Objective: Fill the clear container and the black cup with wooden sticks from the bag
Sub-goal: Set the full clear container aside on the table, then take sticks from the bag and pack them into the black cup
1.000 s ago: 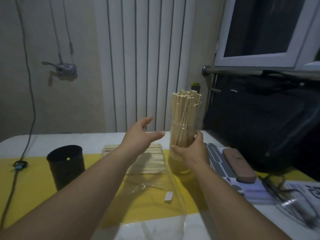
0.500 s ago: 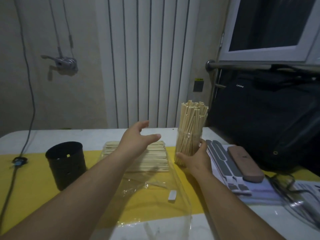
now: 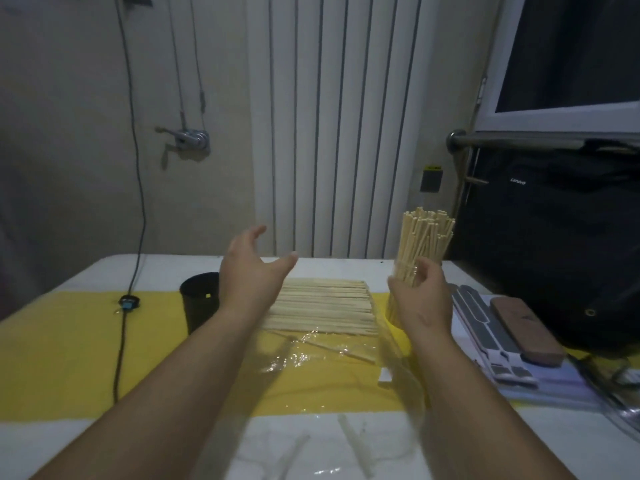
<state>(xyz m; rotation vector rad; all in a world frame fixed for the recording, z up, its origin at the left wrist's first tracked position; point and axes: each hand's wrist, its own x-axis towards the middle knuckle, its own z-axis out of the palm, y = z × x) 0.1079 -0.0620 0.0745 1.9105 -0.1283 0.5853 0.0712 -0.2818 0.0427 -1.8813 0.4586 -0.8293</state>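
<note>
The clear container (image 3: 397, 311) stands on the yellow cloth at centre right, packed with upright wooden sticks (image 3: 426, 233). My right hand (image 3: 423, 303) is cupped round its near side, thumb on the left and fingers curled to the right. A flat layer of wooden sticks (image 3: 322, 303) lies inside the clear plastic bag (image 3: 311, 356) at the table's middle. My left hand (image 3: 252, 271) hovers open over the bag's left end, holding nothing. The black cup (image 3: 199, 301) stands just left of that wrist; what is inside it cannot be seen.
A black backpack (image 3: 554, 244) fills the right back. A grey folding stand (image 3: 485, 327) and a brown case (image 3: 526, 325) lie on papers right of the container. A black cable (image 3: 121, 341) crosses the yellow cloth (image 3: 62, 358) on the left.
The right hand has stayed at the stick-filled container, which now sits further right of the bag. The left hand stays raised and open, a little higher.
</note>
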